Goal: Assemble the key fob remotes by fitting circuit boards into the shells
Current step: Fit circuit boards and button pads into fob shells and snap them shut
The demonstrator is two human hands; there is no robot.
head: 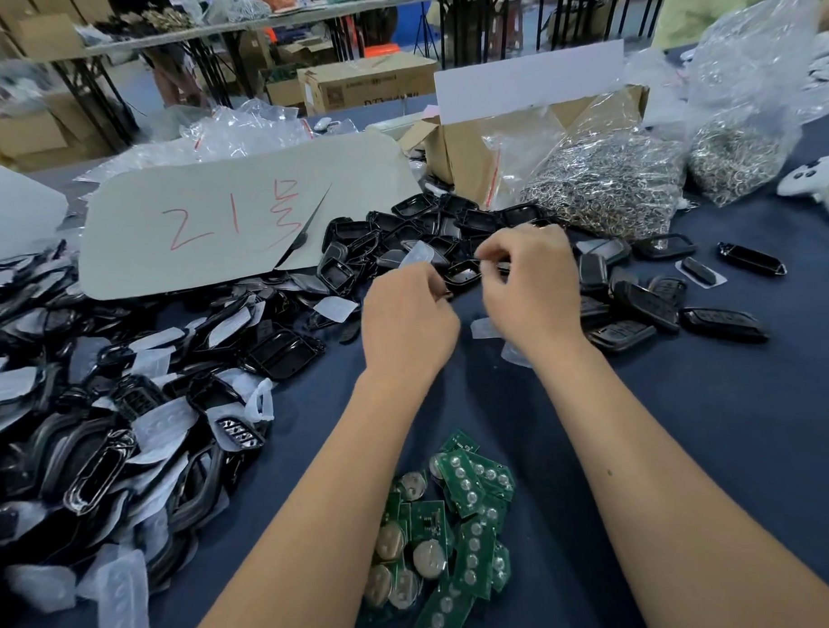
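A black key fob shell [463, 272] is held between both hands above the table's middle. My left hand [406, 321] has curled fingers gripping its left end. My right hand [526, 281] pinches its right end with fingertips. A translucent rubber button pad [417, 256] sticks up just behind my left hand; whether the hand holds it is unclear. Green circuit boards [450, 528] with coin cells lie in a pile near the front edge, between my forearms. More empty black shells [400, 234] are heaped behind the hands.
A big heap of black shells and translucent pads [125, 418] fills the left. Assembled fobs [656, 305] lie to the right. A grey card marked in red [231, 221], a cardboard box [468, 161] and bags of metal rings [605, 185] stand behind.
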